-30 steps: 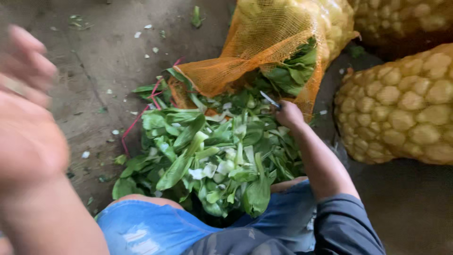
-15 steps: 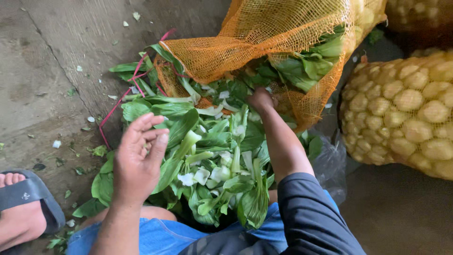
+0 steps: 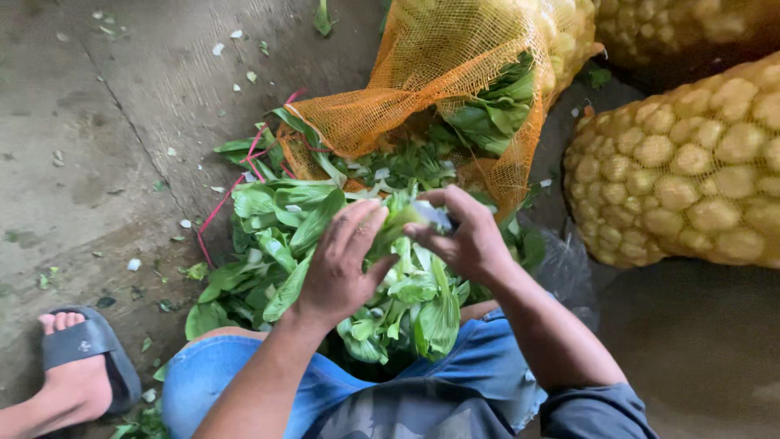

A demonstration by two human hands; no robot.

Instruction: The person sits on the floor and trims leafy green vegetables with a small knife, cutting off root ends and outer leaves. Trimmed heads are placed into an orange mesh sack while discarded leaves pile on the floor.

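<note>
A head of green leafy vegetable (image 3: 404,221) with pale stalks is held between both hands above a loose pile of the same greens (image 3: 284,244) on the concrete floor. My left hand (image 3: 341,264) grips it from the left and my right hand (image 3: 459,232) grips its top from the right; a small blade-like object shows at the right fingers. An orange mesh sack (image 3: 422,89) lies open just behind the pile, with more greens spilling from its mouth.
Two yellow mesh sacks full of round pale produce (image 3: 691,171) lie at the right. My left foot in a dark sandal (image 3: 81,358) rests at the lower left. Blue jeans (image 3: 244,382) fill the bottom. Leaf scraps and a pink string (image 3: 227,195) litter the floor.
My right hand has drawn back from the sack's mouth with a vegetable. My left hand has moved right and closed on the same vegetable.
</note>
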